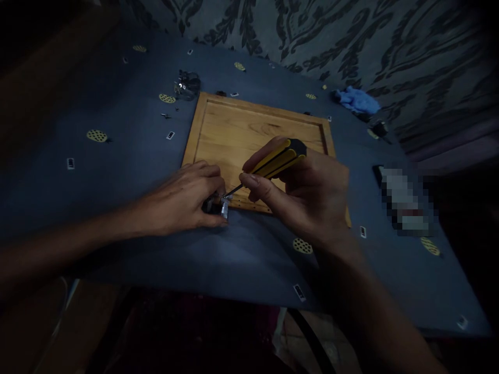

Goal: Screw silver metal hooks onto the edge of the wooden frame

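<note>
My right hand (312,189) is closed around the yellow and black handle of a screwdriver (277,158), which slants down to the left. Its tip meets a small silver-and-dark metal fitting (225,209) at the front left corner of a framed wooden panel (234,124). Fingers and thumb of my left hand (193,195) pinch this fitting against the panel's edge and hide part of it. Small dark holes run along the panel's front rim. Whether a screw sits under the tip is too small to tell.
A clear bag of metal parts (187,84) lies behind the panel's left corner, with a small loose screw-like piece (166,115) nearer. At the right are a blue cloth (357,99), a black object (379,130) and a pixelated item (405,200). A patterned wall (331,47) borders the table's back.
</note>
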Tool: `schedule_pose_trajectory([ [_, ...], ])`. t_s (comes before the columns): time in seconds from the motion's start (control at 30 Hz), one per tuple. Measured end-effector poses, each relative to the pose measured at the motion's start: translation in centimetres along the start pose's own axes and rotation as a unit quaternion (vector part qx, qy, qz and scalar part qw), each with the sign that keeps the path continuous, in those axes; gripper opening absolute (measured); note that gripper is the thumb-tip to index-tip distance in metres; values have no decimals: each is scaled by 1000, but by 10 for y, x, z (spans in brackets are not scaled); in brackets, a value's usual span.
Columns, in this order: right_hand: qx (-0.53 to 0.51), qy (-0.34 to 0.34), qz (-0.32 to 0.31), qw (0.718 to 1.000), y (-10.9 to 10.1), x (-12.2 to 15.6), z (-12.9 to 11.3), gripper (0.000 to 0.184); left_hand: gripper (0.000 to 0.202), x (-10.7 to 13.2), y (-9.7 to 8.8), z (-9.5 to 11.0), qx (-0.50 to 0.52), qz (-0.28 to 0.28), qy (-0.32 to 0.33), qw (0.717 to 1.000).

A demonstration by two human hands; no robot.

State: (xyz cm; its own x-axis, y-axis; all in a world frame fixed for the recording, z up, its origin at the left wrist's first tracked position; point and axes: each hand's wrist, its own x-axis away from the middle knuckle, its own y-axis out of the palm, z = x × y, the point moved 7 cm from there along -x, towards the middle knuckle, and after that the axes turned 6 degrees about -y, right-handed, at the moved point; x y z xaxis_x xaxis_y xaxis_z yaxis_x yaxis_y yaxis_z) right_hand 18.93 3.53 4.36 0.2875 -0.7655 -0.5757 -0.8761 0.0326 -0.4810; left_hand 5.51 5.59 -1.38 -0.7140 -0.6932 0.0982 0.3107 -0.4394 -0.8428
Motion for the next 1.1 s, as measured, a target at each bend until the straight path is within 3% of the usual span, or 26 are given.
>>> schedule_pose_trajectory([
  [0.4, -32, -34, -32, 998, 1, -4, -6, 8, 34, -1, 0, 2, -4, -5, -1, 1000],
  [0.57, -13, 7, 81, 997, -15, 0, -9, 9, 30, -2, -2, 3, -1, -5, 1, 1000],
  [0.63, 0, 21, 98, 995, -18, 1, -9, 8, 31, -1, -2, 3, -2, 0, -1, 1000],
  [0.73, -3, 46, 68, 997, -12, 2, -3, 12, 31, 0, -1, 1, 1, 7, -5, 1000],
  [0.87, 6, 29, 42, 999, -5, 1, 2, 18, 34, 1, 0, 0, 11, 14, 3, 1000],
  [1.1, 36, 17, 14, 999, -3, 2, 4, 14, 38, 1, 2, -2, 8, 8, 2, 1000],
])
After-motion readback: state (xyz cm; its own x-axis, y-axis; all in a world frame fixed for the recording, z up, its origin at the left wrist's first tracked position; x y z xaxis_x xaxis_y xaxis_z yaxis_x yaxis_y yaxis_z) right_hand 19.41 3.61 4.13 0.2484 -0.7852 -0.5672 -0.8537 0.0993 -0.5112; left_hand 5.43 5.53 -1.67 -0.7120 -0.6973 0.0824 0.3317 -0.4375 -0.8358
